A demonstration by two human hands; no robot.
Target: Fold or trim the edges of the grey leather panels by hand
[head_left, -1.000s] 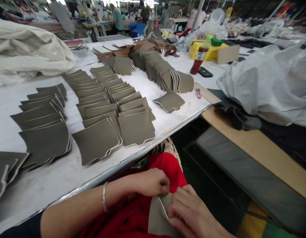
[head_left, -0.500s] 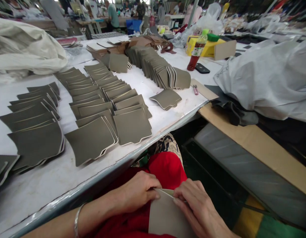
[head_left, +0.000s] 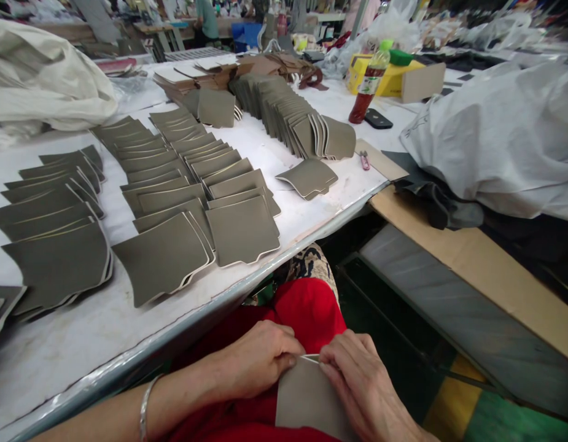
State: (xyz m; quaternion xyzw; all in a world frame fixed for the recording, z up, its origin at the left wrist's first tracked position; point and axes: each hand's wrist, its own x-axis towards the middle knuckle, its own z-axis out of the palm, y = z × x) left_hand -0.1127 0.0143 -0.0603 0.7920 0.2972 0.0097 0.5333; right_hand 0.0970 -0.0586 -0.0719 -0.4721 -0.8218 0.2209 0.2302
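Observation:
Low over my lap, a grey-brown leather-like panel (head_left: 304,396) with a pale edge is held between both hands. My left hand (head_left: 268,356) pinches its upper left edge, thumb against the face. At the upper right edge, the fingers of my right hand (head_left: 355,374) are closed, with the thumb along the panel. The edge between the hands shows a thin light strip, apparently two layers. Similar panels lie on the table in overlapping rows, the nearest being one panel (head_left: 242,230) near the front edge. A single curved panel (head_left: 307,178) lies apart from the rows.
Pink-handled thread snips (head_left: 365,161) lie near a piece of cardboard (head_left: 380,161). Behind them are a black phone (head_left: 378,118), a bottle of red drink (head_left: 369,86) and a yellow box (head_left: 396,80). White sheeting (head_left: 500,141) covers the right side; a cloth bundle (head_left: 44,80) sits left.
My hands have come slightly closer together along the panel's top edge, and the gap between its layers looks narrower. The camera view has shifted a little.

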